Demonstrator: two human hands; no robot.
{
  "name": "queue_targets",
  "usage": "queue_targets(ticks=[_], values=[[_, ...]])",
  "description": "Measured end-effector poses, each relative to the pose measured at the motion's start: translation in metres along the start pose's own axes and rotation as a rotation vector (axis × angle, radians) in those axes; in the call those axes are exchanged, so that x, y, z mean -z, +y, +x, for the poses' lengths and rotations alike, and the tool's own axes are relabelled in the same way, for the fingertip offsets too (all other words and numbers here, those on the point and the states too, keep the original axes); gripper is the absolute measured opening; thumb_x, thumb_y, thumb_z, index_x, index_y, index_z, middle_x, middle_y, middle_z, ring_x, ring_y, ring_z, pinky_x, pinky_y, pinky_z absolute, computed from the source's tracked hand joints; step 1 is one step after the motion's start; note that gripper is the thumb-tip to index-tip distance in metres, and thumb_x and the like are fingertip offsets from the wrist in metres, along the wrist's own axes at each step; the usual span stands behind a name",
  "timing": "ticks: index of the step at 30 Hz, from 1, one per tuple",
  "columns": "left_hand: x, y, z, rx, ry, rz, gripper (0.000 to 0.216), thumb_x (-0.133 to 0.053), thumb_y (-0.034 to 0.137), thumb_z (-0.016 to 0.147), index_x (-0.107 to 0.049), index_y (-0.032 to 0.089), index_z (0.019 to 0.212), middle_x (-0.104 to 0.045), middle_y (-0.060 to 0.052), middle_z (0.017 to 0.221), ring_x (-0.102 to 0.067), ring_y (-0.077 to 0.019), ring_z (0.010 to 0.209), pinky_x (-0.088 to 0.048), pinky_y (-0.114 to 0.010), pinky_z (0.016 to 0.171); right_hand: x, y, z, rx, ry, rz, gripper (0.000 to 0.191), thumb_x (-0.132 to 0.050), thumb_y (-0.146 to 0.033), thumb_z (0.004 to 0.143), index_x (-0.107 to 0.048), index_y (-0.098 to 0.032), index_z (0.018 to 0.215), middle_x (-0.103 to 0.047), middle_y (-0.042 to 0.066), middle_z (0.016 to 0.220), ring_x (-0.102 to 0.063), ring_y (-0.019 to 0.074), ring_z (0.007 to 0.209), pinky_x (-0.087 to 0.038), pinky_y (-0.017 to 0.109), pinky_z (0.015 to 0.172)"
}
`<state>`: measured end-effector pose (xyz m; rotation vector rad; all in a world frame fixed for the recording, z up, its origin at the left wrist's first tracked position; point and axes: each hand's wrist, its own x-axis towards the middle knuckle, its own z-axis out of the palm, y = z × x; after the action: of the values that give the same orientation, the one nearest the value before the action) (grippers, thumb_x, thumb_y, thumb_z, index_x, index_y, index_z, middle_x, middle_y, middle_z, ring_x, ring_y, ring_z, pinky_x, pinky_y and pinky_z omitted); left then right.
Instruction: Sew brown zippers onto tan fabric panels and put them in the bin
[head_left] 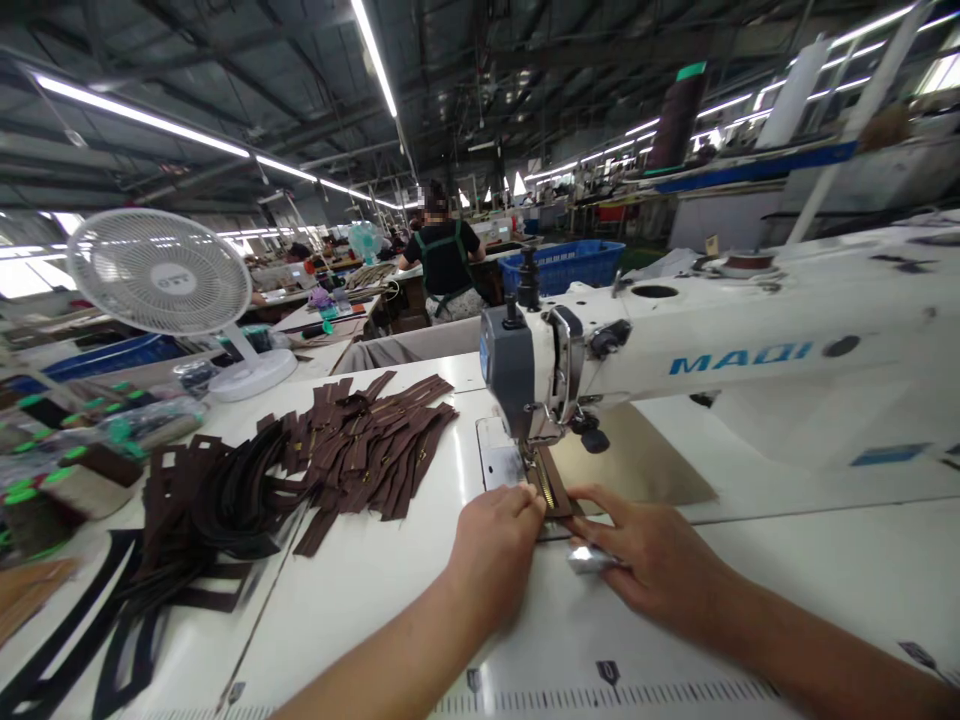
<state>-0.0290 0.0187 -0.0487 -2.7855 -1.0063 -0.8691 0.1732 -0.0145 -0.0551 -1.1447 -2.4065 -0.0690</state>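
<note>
hands touching | brown zipper piece | at sewing machine

Left hand bare, back smooth and rounded; left wrist bare; left forearm bare to bottom edge of view, slim at wrist, thicker farther back; right hand bare, fingers slender; right wrist bare; right forearm bare to lower right corner, tapering likewise, finer skin detail blurred
</note>
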Motion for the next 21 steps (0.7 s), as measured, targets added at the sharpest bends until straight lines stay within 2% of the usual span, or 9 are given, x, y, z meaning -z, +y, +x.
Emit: queue_targets(ticks=[6, 14, 17, 19, 21], values=[[0.0022, 0.0018, 0.0003, -0.063, 0.020, 0.053, 0.010, -0.059, 0.011, 0.086, -0.063, 0.011, 0.096, -0.069, -0.008, 0.090, -0.066, -0.0238, 0.078, -0.055, -0.037, 0.067, -0.0026, 0.0004, -0.0021, -0.026, -0.023, 0.011, 0.028, -0.045, -0.011, 0.079, -0.065, -0.019, 0.096, -0.058, 0.011, 0.118, -0.065, 0.0191, 0.075, -0.055, 0.031, 0.064], [0.0088, 0.0051, 0.0032, -0.076, -0.104, 0.068, 0.015, -0.062, 0.010, 0.084, -0.062, 0.010, 0.099, -0.067, -0.008, 0.093, -0.062, -0.0233, 0.082, -0.052, -0.038, 0.076, -0.0029, 0.0012, -0.0028, -0.031, -0.030, 0.057, 0.030, -0.045, -0.010, 0.079, -0.066, -0.018, 0.099, -0.059, 0.012, 0.119, -0.065, 0.0178, 0.075, -0.055, 0.030, 0.066], [0.0103, 0.0074, 0.0021, -0.078, -0.131, 0.068, 0.020, -0.063, 0.011, 0.083, -0.061, 0.009, 0.103, -0.066, -0.009, 0.096, -0.062, -0.0239, 0.084, -0.052, -0.038, 0.078, -0.0028, 0.0042, -0.0019, -0.017, 0.118, 0.087, 0.027, -0.044, -0.011, 0.084, -0.067, -0.019, 0.096, -0.063, 0.011, 0.113, -0.067, 0.0180, 0.080, -0.056, 0.028, 0.066], [0.0088, 0.0082, 0.0003, -0.078, -0.126, 0.064, 0.018, -0.062, 0.011, 0.085, -0.062, 0.009, 0.103, -0.066, -0.009, 0.097, -0.062, -0.0235, 0.086, -0.052, -0.037, 0.080, -0.0048, 0.0060, -0.0003, 0.007, 0.234, 0.068, 0.030, -0.041, -0.011, 0.088, -0.066, -0.017, 0.104, -0.066, 0.012, 0.113, -0.068, 0.0183, 0.088, -0.057, 0.027, 0.070], [0.0058, 0.0081, -0.0019, -0.068, -0.087, 0.060, 0.013, -0.060, 0.012, 0.087, -0.062, 0.010, 0.100, -0.067, -0.009, 0.097, -0.063, -0.0227, 0.087, -0.052, -0.036, 0.081, -0.0086, 0.0062, 0.0018, 0.041, 0.260, 0.019, 0.035, -0.038, -0.010, 0.089, -0.065, -0.014, 0.111, -0.066, 0.013, 0.115, -0.068, 0.0191, 0.093, -0.058, 0.027, 0.073]])
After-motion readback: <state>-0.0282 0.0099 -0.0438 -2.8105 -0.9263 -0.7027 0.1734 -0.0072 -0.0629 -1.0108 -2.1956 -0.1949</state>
